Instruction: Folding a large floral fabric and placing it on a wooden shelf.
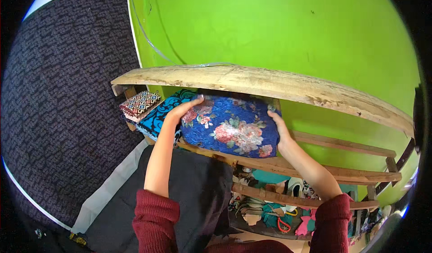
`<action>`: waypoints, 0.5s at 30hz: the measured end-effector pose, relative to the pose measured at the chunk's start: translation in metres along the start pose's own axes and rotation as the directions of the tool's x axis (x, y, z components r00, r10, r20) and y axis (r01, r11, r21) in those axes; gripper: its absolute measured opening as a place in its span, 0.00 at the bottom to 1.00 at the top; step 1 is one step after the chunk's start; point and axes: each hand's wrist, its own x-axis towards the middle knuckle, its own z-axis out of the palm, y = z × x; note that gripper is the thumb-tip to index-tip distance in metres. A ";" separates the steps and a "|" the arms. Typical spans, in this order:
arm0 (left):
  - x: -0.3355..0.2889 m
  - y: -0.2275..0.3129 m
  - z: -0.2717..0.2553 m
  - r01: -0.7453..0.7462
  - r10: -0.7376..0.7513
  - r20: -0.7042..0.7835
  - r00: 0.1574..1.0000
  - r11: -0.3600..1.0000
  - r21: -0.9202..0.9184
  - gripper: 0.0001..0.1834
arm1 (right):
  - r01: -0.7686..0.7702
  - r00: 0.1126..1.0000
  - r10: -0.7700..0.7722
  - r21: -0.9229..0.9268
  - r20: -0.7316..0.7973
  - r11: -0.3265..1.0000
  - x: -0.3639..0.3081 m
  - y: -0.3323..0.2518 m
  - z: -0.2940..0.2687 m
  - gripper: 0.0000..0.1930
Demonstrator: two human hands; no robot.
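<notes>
A bulky blue fabric bundle [238, 129] with pink and white flowers is between my hands, just under the top plank of a wooden shelf. My left hand [186, 107] grips its left end, the thumb and fingers near its upper corner. Along the right end my right hand [280, 128] clasps it, with some fingers hidden behind the cloth. Left of the bundle lies a folded turquoise and black patterned cloth [165, 113], partly covered by it. Beside that sits a small stack of folded geometric-print cloth [141, 103].
The rough top plank [252, 77] runs above the bundle. Lower slats [342, 174] extend right. Below them are mixed fabric pieces [265, 210] and orange-handled scissors [284, 225]. A black cover [180, 185] drapes at lower left, beside a dark patterned panel [72, 95]. A green wall [279, 28] stands behind.
</notes>
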 end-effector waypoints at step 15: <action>0.038 -0.006 -0.025 0.023 0.143 -0.245 0.959 0.823 0.568 0.38 | 0.002 1.000 -0.002 0.032 0.013 0.999 0.033 0.024 -0.023 0.24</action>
